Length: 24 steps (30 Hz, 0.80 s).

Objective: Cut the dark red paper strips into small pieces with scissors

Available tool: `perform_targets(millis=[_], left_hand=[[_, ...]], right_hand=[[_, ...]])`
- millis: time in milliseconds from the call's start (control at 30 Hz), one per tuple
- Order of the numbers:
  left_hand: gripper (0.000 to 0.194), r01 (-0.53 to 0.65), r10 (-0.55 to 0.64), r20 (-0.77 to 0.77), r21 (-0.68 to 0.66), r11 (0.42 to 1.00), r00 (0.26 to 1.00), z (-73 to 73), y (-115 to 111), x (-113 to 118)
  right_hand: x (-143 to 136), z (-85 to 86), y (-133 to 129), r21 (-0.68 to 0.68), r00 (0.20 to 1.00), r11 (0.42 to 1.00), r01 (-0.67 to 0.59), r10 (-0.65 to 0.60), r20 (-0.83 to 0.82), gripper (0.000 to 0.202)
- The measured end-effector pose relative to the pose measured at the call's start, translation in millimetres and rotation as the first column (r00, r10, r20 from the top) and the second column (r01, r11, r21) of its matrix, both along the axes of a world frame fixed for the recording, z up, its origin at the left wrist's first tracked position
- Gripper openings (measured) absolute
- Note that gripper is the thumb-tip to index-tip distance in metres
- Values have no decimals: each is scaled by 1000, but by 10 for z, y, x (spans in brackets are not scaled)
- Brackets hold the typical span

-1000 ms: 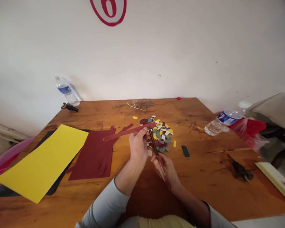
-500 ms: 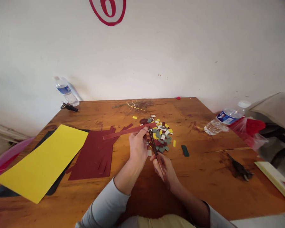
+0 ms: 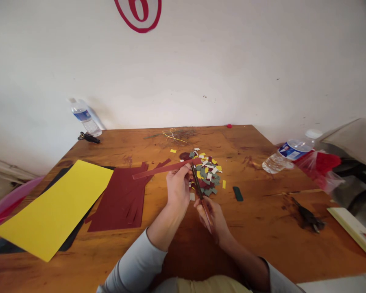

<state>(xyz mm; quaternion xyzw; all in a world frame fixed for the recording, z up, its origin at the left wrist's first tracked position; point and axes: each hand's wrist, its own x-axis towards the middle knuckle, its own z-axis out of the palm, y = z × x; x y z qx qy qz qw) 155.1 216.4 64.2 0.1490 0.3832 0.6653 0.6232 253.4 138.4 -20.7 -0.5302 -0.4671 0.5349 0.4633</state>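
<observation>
My left hand (image 3: 177,186) pinches a dark red paper strip (image 3: 154,171) near its right end, the rest of it reaching out to the left. In my right hand (image 3: 215,217) is a pair of scissors (image 3: 197,182), its blades pointing up and away and meeting the strip just right of my left fingertips. Behind and below the blades lies a pile of small cut paper pieces (image 3: 212,179) in yellow, white, grey-green and dark red. To the left, a dark red sheet (image 3: 116,199) has several loose strips on it.
A yellow sheet (image 3: 57,207) overlaps a dark one at the left. Water bottles stand at the back left (image 3: 84,118) and right (image 3: 288,154). Pliers (image 3: 308,215) lie at the right, a dark green piece (image 3: 238,193) beside the pile, and thin wires (image 3: 175,136) near the wall.
Almost nothing differs. The scissors and my right hand have shifted very slightly, while the strip stays in my left hand.
</observation>
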Motion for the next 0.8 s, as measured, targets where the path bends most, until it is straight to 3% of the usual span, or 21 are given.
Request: perform_targets(millis=[500, 800], left_hand=[[22, -2, 3, 35, -16, 1000, 999, 64, -7, 8], [21, -1, 2, 30, -21, 1000, 1000, 67, -21, 9]], right_hand=[[3, -2, 3, 39, 999, 998, -46, 47, -25, 38], [-5, -25, 17, 24, 995, 998, -61, 63, -83, 48]])
